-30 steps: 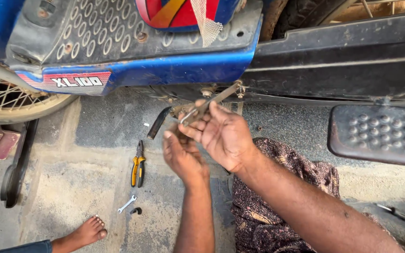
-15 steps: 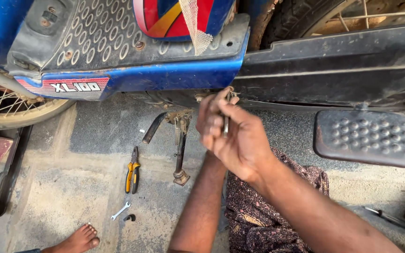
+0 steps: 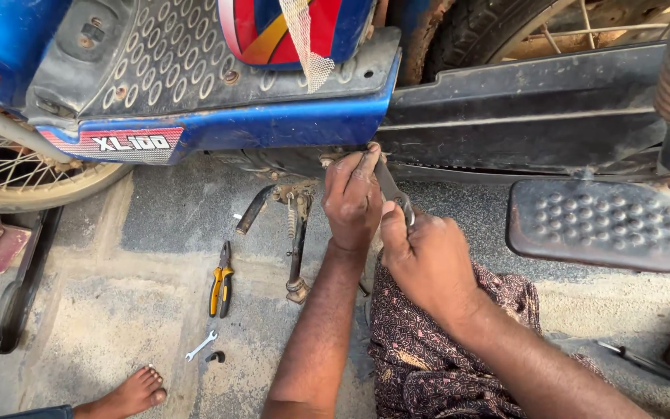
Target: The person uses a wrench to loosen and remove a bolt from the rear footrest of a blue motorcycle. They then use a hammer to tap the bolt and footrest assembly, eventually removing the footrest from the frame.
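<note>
Under the moped (image 3: pixel 273 128), both hands grip a wrench (image 3: pixel 391 190).

The dusty grey concrete floor (image 3: pixel 118 326) carries 1 pair of yellow-and-black-handled pliers (image 3: pixel 221 281), 1 small silver open-ended spanner (image 3: pixel 201 346) just beside a small dark curved metal piece (image 3: pixel 215 357), and a bare foot (image 3: pixel 127 393).

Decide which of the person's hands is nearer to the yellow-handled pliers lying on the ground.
Left. The left hand is up at the underside of the blue motorbike, just right of and above the pliers. The right hand grips a metal tool further right.
</note>
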